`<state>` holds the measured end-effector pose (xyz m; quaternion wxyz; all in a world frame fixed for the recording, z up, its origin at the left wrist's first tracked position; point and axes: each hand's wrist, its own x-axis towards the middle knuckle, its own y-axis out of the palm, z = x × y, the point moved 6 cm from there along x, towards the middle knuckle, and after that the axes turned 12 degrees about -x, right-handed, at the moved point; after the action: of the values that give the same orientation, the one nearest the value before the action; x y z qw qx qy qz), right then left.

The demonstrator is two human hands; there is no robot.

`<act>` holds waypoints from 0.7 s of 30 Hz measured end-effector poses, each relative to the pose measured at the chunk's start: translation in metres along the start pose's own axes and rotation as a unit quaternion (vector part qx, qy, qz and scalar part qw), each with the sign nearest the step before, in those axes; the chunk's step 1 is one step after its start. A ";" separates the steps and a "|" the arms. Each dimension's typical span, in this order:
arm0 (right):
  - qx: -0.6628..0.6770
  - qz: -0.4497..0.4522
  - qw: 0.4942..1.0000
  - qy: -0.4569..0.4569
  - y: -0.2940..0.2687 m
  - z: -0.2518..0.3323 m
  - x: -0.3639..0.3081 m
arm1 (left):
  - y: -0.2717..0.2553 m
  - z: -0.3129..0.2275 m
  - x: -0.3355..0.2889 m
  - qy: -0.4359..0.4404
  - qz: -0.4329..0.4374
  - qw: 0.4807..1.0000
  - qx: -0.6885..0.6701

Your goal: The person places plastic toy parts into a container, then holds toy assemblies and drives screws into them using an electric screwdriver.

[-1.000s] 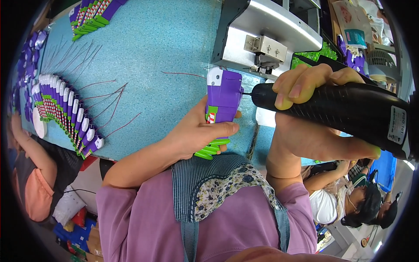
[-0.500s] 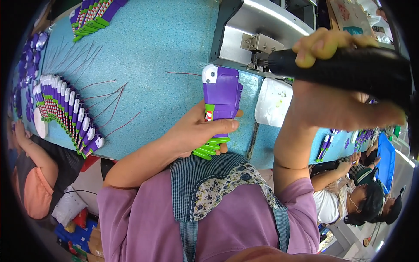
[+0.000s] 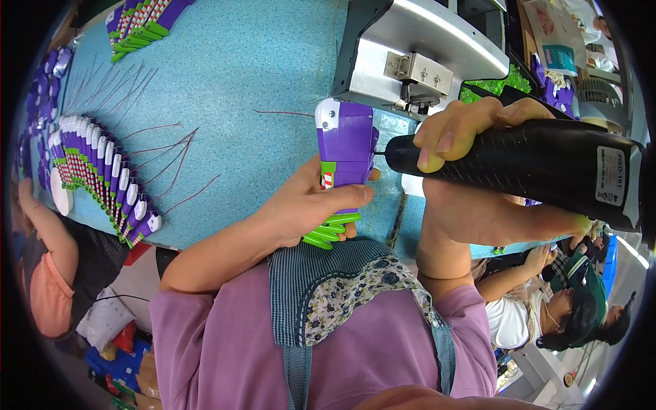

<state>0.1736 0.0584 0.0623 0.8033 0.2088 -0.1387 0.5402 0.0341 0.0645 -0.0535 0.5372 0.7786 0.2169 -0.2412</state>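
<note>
My left hand (image 3: 304, 208) is wrapped round a purple, white and green plastic toy arm (image 3: 346, 140), its green fingers toward me and its white end away. A thin red wire (image 3: 283, 113) runs out leftward near that white end. In my right hand (image 3: 478, 184) lies a black electric screwdriver (image 3: 519, 160), held level with its nose pointing left. Its thin bit meets the right edge of the purple part, though the exact contact spot is too small to make out.
Beyond the toy stands a metal screw-feeding machine (image 3: 424, 68). A fanned row of similar toy arms (image 3: 102, 160) with red wires lies on the blue tabletop (image 3: 232, 61) at left, more (image 3: 143, 27) at the far left. Co-workers sit at both sides; green parts (image 3: 502, 85) lie at far right.
My right hand has brought the screwdriver left and nearer, from the metal machine to the toy's right edge. My left hand and the toy have stayed nearly still.
</note>
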 end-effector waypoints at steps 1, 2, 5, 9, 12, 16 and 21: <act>0.007 -0.004 1.000 0.008 0.000 -0.002 -0.001 | 0.000 -0.001 0.001 0.004 -0.002 1.000 -0.003; 0.014 -0.008 1.000 0.016 -0.001 -0.004 -0.001 | 0.000 -0.001 0.001 0.004 -0.002 1.000 -0.003; -0.001 0.031 0.999 -0.025 -0.002 -0.002 0.001 | 0.002 -0.003 0.000 0.012 -0.002 1.000 -0.010; -0.008 0.091 0.995 -0.033 -0.010 0.010 0.021 | 0.003 -0.007 -0.003 0.023 0.001 1.000 -0.019; 0.018 0.039 0.996 -0.079 -0.018 0.028 0.044 | 0.009 -0.009 -0.002 0.026 0.003 1.000 -0.017; 0.039 0.007 0.997 -0.059 -0.019 0.018 0.036 | 0.006 -0.009 -0.002 0.026 0.012 0.999 -0.033; -0.013 0.009 1.000 -0.004 -0.003 0.013 0.007 | 0.000 -0.009 -0.005 0.043 -0.004 0.999 -0.030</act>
<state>0.1795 0.0570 0.0764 0.8003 0.1995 -0.1509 0.5450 0.0315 0.0726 -0.0475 0.5496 0.7709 0.2503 -0.2027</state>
